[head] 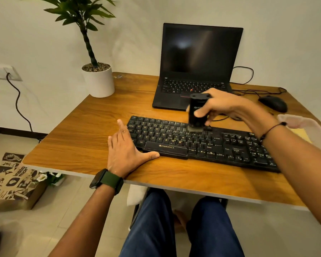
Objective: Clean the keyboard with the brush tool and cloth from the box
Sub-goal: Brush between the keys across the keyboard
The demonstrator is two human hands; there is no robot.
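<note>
1. Black rectangular plastic keyboard point(202, 143) lies on the wooden table point(78, 138).
2. Right hand point(224, 106) grips an upright black brush tool point(197, 113), bristles touching the upper key rows.
3. Left hand point(126, 151), fingers straight, presses flat against the keyboard's left end.

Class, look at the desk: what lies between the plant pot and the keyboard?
In the head view, only bare wooden desk lies between the plant pot and the keyboard.

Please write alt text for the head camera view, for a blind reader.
A right hand holds a black brush tool upright on a black keyboard, while the left hand steadies its left end on a wooden desk.
</note>
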